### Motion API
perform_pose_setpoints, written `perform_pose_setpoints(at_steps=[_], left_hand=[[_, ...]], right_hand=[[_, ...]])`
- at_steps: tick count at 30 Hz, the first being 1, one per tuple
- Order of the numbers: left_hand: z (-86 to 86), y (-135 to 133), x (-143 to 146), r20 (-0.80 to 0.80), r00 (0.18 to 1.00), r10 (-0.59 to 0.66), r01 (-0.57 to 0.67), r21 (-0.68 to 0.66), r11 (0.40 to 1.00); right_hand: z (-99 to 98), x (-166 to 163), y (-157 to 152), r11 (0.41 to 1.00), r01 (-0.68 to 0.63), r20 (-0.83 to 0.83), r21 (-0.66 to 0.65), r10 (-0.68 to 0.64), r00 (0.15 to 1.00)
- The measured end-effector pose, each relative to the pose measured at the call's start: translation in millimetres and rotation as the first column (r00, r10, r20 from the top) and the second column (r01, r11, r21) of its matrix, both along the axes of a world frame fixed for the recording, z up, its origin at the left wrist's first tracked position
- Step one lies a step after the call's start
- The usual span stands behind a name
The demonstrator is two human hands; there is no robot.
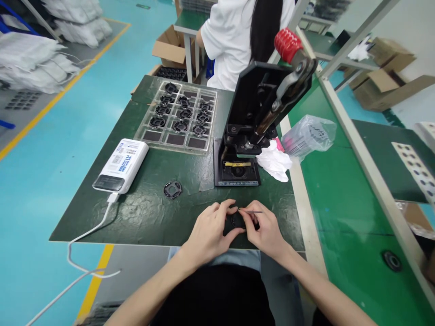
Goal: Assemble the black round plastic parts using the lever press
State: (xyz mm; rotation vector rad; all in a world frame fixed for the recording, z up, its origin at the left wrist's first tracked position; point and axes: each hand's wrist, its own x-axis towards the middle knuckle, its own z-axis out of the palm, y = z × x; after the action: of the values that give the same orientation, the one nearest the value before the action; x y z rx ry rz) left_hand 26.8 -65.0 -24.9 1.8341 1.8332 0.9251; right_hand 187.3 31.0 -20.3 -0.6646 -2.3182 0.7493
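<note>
"Can you make out the black part [238, 221]?"
"Only partly; the left hand [211, 226] and right hand [264, 227] hide some of it."
"And the co-worker [231, 40]?"
"Cut off by the top edge."
"The label [238, 184] on the press [247, 96]?"
"Too small to read."

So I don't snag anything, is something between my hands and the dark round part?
Nothing visible: the left hand and right hand are right at the dark round part, the right one gripping a thin tool.
</note>
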Motion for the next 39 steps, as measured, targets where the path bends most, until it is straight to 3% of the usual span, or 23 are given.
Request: perform_pose_setpoints(at_steps=[4, 7, 9, 12, 14, 21, 25, 31, 39], left_hand=[[-1.0, 0.6, 0.8, 0.007, 1.000, 0.002, -0.002, 0.015, 1.000], [-0.3, 0.9, 1.3, 0.038, 0.999, 0.016, -0.016, -0.006, 1.000], [0.5, 0.9, 1.4, 0.043, 0.999, 0.019, -0.019, -0.014, 1.000], [1.3, 0.5, 1.1, 0.041, 0.999, 0.012, -0.012, -0.007, 1.000], [1.1, 0.3, 0.8, 0.050, 0.999, 0.012, -0.012, -0.003, 1.000], [-0.5, -0.4, -0.1, 0.077, 0.997, 0.020, -0.020, -0.006, 1.000], [0.1, -0.4, -0.3, 0.097, 0.995, 0.017, -0.017, -0.003, 1.000], [0.0, 1.4, -1.2, 0.134, 0.991, 0.012, -0.009, -0.023, 1.000], [-0.7, 1.7, -2.1, 0.122, 0.993, 0.001, -0.001, -0.003, 1.000]], right_hand=[[0.6, -4.2, 0.8, 0.996, 0.025, -0.015, -0.087, -0.026, 1.000], [8.0, 3.7, 6.8, 0.965, 0.172, -0.113, -0.200, -0.197, 0.974], [15.6, 15.0, 12.8, 0.955, 0.271, -0.188, -0.117, -0.289, 0.939], [26.4, 31.6, 19.9, 0.965, 0.178, -0.145, 0.194, -0.151, 0.978], [30.9, 36.2, 20.2, 0.953, 0.054, -0.054, 0.298, -0.039, 0.998], [30.0, 16.8, 5.4, 0.963, 0.061, -0.159, 0.262, -0.019, 0.987], [30.4, 11.3, 3.9, 0.959, 0.008, -0.133, 0.285, 0.032, 0.991], [32.0, 12.9, 3.1, 0.957, 0.075, -0.179, 0.280, -0.025, 0.984], [21.6, 10.8, 4.0, 0.935, 0.033, -0.146, 0.354, 0.021, 0.989]])
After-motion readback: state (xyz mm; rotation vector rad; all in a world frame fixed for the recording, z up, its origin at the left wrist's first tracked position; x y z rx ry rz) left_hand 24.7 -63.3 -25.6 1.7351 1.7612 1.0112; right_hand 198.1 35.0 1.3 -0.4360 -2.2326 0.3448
